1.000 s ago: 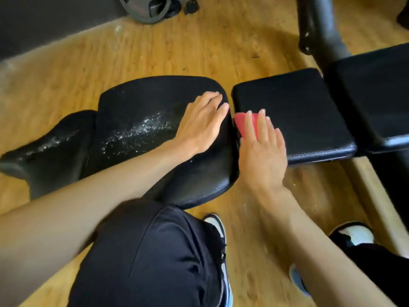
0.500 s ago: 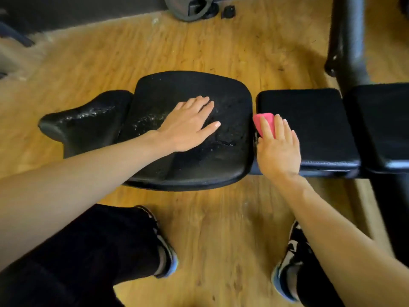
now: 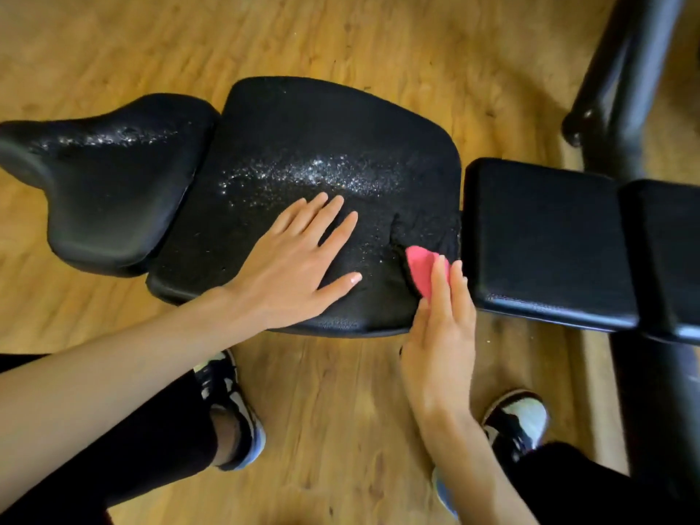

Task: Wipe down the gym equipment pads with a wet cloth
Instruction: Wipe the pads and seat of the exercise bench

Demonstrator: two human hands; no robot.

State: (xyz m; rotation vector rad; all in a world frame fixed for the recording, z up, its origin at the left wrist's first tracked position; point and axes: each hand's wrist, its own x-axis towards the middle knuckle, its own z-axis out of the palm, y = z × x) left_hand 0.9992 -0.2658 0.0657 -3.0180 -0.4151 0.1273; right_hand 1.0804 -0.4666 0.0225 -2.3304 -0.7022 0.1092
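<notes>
The pink cloth is lying at the right edge of the wide middle pad, just beside the gap dividing it from the square pad. The right hand is pressing it down with straight fingers held close together; the thumb is hiding, so any hooking underneath cannot be told. The left hand is resting flat on the same pad, fingers spread, apparently bracing it. Droplets are glistening across this pad and the narrow pad at its left. The edge seems to be getting wiped now. Doing it well is probably calling for flat, even pressure along the rim, then overlapping strokes toward the droplets, with the left hand lifting clear. The wooden floor is giving open room all round, and the black post is standing well apart.
</notes>
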